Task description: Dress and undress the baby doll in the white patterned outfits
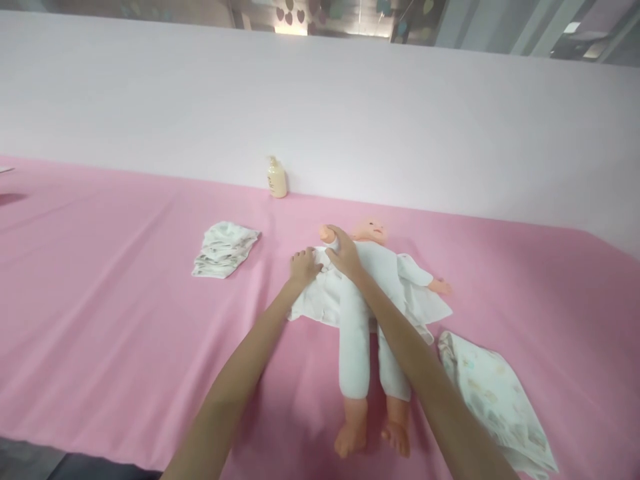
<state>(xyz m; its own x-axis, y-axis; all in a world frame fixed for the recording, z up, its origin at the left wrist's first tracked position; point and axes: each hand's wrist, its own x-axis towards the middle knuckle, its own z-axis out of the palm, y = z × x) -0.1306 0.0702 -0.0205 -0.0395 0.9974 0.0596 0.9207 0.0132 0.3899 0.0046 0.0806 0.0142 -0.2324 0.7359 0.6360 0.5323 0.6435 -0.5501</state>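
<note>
Your forearms (240,367) enter at the bottom edge, the right one hiding parts of the doll (377,263) and the folded cloth (495,387). Your right hand (347,255) has its grip wrapped around the doll's wrist; whether your left hand (304,267) pinches the white shirt (320,300), you cannot tell. The doll lies on the wide tabletop (100,320), whose near edge shows lower left, with a white wall (320,113) behind.

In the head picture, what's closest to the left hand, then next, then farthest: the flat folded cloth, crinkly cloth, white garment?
1. White garment: touching the left hand, spread under the doll.
2. Crinkly cloth: off to the left.
3. Flat folded cloth: lower right, past the doll's legs.
</note>
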